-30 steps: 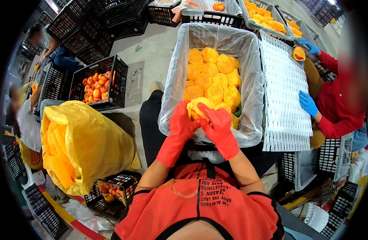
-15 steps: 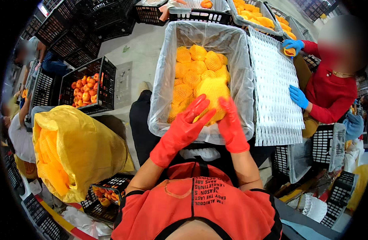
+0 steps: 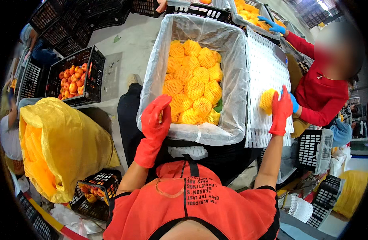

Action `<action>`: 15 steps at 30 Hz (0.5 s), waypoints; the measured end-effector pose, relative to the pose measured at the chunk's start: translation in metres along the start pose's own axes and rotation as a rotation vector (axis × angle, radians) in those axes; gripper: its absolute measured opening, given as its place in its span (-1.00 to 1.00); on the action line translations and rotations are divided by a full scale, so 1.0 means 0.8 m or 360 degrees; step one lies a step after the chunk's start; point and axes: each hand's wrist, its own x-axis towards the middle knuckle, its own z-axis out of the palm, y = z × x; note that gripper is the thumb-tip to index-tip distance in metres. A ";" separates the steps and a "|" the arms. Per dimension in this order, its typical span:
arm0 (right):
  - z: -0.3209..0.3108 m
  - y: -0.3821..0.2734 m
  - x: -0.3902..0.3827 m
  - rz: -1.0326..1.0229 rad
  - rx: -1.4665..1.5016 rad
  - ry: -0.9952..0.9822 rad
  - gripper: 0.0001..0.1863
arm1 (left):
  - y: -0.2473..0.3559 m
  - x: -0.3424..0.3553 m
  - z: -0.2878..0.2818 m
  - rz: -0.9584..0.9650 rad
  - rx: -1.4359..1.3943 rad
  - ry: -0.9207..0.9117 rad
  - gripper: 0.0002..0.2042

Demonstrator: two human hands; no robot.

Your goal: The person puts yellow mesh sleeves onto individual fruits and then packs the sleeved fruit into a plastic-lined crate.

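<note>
Right hand [image 3: 280, 109] clasps one netted fruit [image 3: 267, 101]; left hand [image 3: 155, 117], loosely curled, tops the lined crate [image 3: 232, 80].

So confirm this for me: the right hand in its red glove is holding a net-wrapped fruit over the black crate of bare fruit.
Not quite. In the head view the right hand in its red glove holds the net-wrapped fruit over the white perforated tray, not the black crate of bare fruit, which stands far to the left.
</note>
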 end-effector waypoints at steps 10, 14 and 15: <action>0.099 -0.364 -0.117 -0.1905 0.1006 -0.1287 -0.54 | -0.005 0.000 0.001 -0.0010 0.0127 0.0006 -0.68; 0.154 -0.404 -0.143 -0.1289 0.0925 -0.1301 -0.64 | 0.000 0.006 0.002 0.0016 0.0088 -0.0049 -0.69; 0.153 -0.408 -0.148 -0.1164 0.0927 -0.1256 -0.59 | 0.000 0.007 -0.001 0.0002 0.0060 -0.0105 -0.70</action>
